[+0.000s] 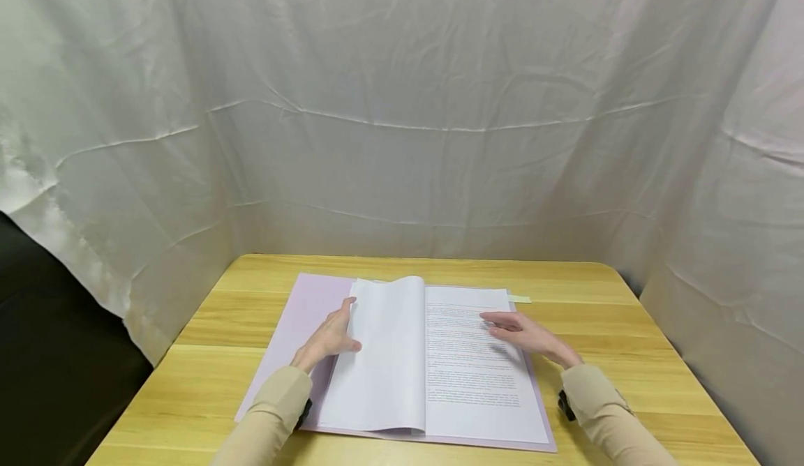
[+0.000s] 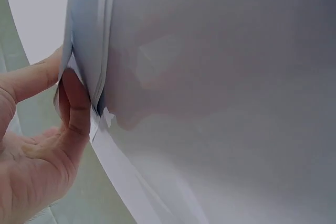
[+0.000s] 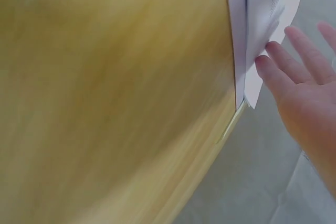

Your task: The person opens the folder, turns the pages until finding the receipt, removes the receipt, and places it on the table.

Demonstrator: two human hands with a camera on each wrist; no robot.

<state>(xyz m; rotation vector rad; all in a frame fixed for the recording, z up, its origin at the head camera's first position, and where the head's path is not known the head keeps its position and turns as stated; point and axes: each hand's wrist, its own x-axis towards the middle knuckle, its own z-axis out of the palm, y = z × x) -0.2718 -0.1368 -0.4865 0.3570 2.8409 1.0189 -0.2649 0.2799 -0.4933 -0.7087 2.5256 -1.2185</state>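
A bound stack of printed pages (image 1: 471, 410) lies open on a pale purple folder (image 1: 317, 291). Turned sheets (image 1: 383, 354) cover the left side, blank face up and bowed along the middle. My left hand (image 1: 326, 340) is at the outer edge of these sheets. In the left wrist view the sheets' edge (image 2: 86, 30) passes between its fingers (image 2: 73, 108), which pinch it. Over the printed right page hovers my right hand (image 1: 524, 333), fingers extended and spread; in the right wrist view its fingertips (image 3: 268, 64) are close to the page edge, contact unclear.
A pale yellow-green tab (image 1: 520, 299) sticks out at the folder's top right. The wooden table (image 1: 201, 312) extends around the folder. Light curtains (image 1: 402, 103) hang behind and on both sides, with a dark area (image 1: 50, 354) at the left.
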